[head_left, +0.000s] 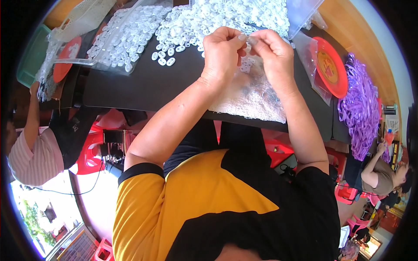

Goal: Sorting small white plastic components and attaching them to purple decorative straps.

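Above the far side of a white towel, my left hand and my right hand meet with fingertips nearly touching. Both are closed in a pinch on a small white piece, mostly covered by thumbs and fingers; its exact kind is hard to see. Several white pieces with holes show just below, between the hands. Beyond them spreads a large pile of small white oval plastic pieces, each with two holes. A few loose ovals lie left of my left hand.
More ovals fill a clear tray at left. To the right are a clear plastic bag, a red round plate and a heap of purple ribbon. The dark table's front edge runs before me. People sit at left and right.
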{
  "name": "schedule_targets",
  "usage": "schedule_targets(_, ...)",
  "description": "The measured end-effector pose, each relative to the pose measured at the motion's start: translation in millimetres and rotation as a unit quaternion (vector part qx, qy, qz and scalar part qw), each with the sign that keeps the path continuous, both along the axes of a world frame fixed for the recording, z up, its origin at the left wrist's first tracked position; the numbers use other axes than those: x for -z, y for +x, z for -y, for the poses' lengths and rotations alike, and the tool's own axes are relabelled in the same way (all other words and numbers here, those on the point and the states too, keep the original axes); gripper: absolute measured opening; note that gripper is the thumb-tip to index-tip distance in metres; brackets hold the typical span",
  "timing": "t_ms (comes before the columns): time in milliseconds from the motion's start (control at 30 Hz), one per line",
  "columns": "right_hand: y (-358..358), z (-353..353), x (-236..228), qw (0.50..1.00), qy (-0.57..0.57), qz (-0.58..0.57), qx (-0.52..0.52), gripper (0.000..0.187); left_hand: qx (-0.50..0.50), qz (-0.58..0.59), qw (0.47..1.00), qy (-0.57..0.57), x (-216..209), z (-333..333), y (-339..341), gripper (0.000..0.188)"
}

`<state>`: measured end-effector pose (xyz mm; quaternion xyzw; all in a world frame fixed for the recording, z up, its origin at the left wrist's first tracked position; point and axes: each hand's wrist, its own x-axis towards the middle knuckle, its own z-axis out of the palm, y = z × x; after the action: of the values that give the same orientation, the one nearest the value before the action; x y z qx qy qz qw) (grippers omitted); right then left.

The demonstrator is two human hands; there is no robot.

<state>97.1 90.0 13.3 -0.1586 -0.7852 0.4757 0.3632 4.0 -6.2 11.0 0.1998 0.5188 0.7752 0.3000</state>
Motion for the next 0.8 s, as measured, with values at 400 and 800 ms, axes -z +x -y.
schedule_targets(400,13.8,-32.2,-25.9,0.962,0.188,0.196,0.035,0.013,-0.098,0.088,0.988,0.081,-0.7,1.4,-35.2,0.009)
schedule_targets(800,-39.2,-89.9,-12.2,0.887,0.353,0.277,0.106,0.018,-0.029,0.088,0.996,-0.003,1.9,-4.1,-18.3,0.007)
